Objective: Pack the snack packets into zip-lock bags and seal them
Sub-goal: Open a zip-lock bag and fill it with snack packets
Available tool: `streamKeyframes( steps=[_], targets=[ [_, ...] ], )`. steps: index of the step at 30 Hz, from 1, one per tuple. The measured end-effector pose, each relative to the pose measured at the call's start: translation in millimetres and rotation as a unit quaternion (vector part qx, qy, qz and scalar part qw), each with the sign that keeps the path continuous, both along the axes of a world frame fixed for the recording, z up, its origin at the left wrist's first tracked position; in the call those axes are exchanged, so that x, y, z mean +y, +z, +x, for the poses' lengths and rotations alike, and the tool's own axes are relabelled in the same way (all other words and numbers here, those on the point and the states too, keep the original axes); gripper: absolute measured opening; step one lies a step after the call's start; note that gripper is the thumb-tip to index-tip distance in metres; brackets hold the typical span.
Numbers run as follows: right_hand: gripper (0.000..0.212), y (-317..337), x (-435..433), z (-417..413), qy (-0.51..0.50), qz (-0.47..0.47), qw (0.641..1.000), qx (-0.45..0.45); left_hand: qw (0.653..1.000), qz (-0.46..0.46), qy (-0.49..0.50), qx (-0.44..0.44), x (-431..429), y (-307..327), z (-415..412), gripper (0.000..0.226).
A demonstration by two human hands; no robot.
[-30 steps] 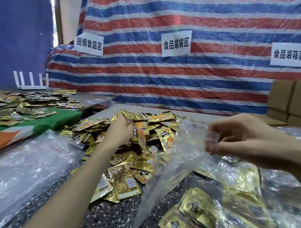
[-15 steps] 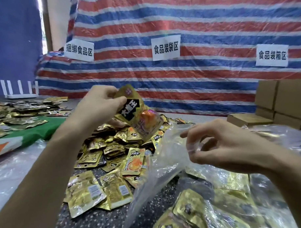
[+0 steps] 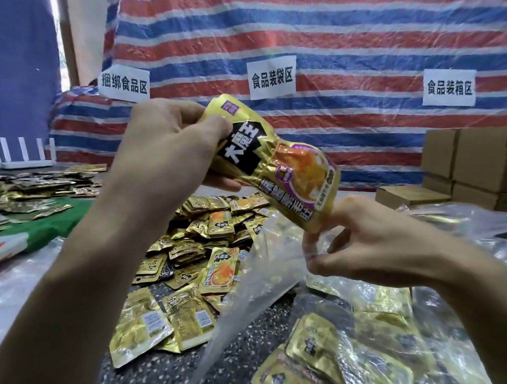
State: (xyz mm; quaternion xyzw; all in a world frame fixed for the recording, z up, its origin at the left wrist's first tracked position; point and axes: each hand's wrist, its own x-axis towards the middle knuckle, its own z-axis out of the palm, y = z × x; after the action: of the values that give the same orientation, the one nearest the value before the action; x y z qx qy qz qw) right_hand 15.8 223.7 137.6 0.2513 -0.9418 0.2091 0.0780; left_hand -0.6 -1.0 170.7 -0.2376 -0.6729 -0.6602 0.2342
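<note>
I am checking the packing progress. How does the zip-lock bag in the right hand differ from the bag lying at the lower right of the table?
The held zip-lock bag hangs slanted from the right hand, which pinches its top edge; the lying bag rests flat on the table. The held zip-lock bag looks empty; the lying bag contains gold packets. Both are clear plastic.

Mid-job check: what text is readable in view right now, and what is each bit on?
"捆绑食品区": left paper sign on the striped tarp.
"食品装袋区": middle paper sign.
"食品装箱区": right paper sign.
"大魔王": black panel of the snack packet in the left hand.
Too blurred to read: that packet's lower line and purple logo, and the barcode labels on the loose packets.
</note>
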Motion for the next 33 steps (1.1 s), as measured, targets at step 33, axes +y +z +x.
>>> streamKeyframes(
  steps=[33],
  targets=[
    [0.012, 5, -6, 4, 0.018, -0.120, 0.983, 0.140, 0.967, -0.243, -0.032, -0.064, -16, -9, -26, 0.004]
  ],
)
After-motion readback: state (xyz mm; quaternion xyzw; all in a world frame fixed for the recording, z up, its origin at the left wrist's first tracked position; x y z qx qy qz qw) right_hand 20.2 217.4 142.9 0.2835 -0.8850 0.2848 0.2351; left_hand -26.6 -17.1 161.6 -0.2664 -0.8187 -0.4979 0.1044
